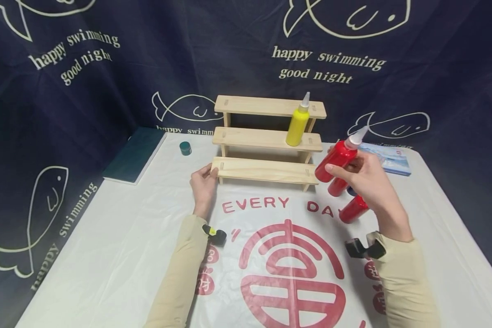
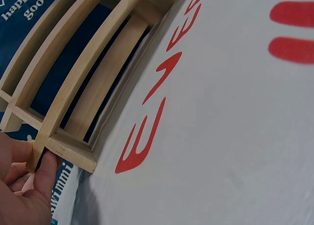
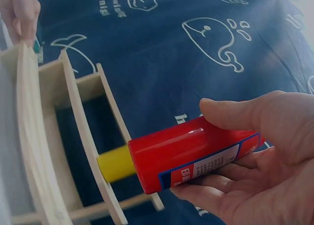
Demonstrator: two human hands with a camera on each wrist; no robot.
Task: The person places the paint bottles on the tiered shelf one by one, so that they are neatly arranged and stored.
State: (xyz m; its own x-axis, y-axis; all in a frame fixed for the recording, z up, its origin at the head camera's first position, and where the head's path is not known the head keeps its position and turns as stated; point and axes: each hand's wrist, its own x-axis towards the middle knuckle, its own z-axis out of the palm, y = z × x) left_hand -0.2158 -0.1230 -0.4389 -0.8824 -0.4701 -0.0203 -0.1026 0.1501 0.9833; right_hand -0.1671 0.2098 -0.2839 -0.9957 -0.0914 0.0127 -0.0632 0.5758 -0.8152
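Nearest me are two pale sleeves [image 1: 174,275]. Ahead of the right cuff, two spare red bottles [image 1: 354,209] sit on the table [image 1: 147,241], partly hidden beneath the right hand [image 1: 371,175]. That hand curls round another red bottle [image 1: 337,160], tilted in the air. The left hand [image 1: 203,184] pinches the near left corner of the wooden rack [image 1: 266,171]. Between the hands, the bottom shelf offers open room. Beyond, left of the right hand, a yellow bottle [image 1: 298,127] stands on the middle shelf: one bottle up, three off, I'd judge. Behind hangs the curtain [image 1: 213,50], leaving little room.
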